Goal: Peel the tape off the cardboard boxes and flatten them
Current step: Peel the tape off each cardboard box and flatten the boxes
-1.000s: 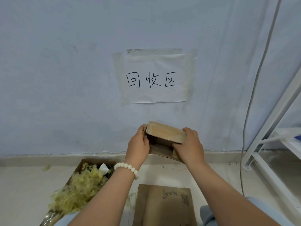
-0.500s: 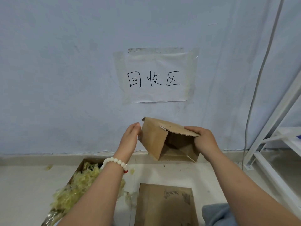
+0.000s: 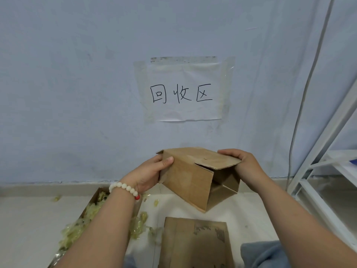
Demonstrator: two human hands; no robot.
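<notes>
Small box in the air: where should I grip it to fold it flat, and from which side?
Grip the small box at its left and right walls, coming in from either side, where the left hand and right hand hold it. The end facing down-right is open, flaps loose, so the hollow sleeve should likely collapse along its corner creases.

we held a small brown cardboard box (image 3: 189, 182) off the floor, tilted, its open end facing down and right with the hollow inside showing; our left hand (image 3: 150, 175) gripped its left edge, our right hand (image 3: 245, 167) its top flap. below lay a flattened cardboard sheet (image 3: 193, 244) with printed marks. crumpled yellowish tape (image 3: 81, 227) filled an open carton (image 3: 96, 193) at the left.
</notes>
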